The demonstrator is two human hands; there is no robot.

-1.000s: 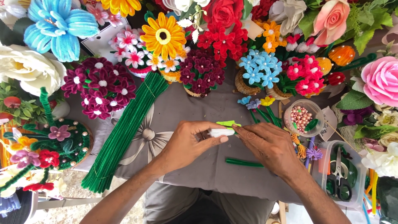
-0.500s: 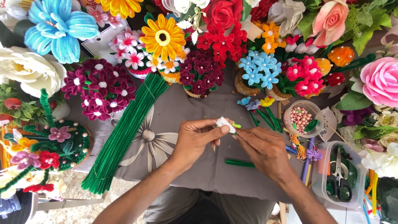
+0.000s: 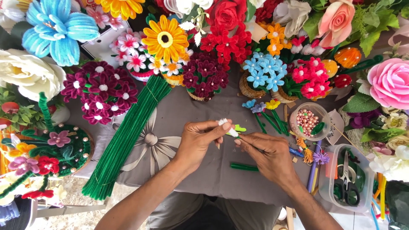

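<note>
Green chenille stems (image 3: pixel 123 140) lie in a thick bundle on the left of the grey bench (image 3: pixel 204 102), running from the flower pots down toward the near edge. To their right, the left hand (image 3: pixel 198 142) holds a small white pipe-cleaner bud (image 3: pixel 226 126) over the middle of the bench, thumb and forefinger pressed together on it. A bright green bit (image 3: pixel 240 127) sticks out just beside the bud. The right hand (image 3: pixel 266 153) meets it from the other side, fingers closed in a pinch at the base of the piece, where the stem would begin.

The bud looks feather-light, fuzzy and soft, with a thin wire core that should bend readily and keep its bend; a hard squeeze would likely flatten the pile, so the base or stem seems the better place to grip. A short green roll (image 3: pixel 244 167) lies under the right hand, and a bowl of pink beads (image 3: pixel 307 121) stands farther right.
</note>
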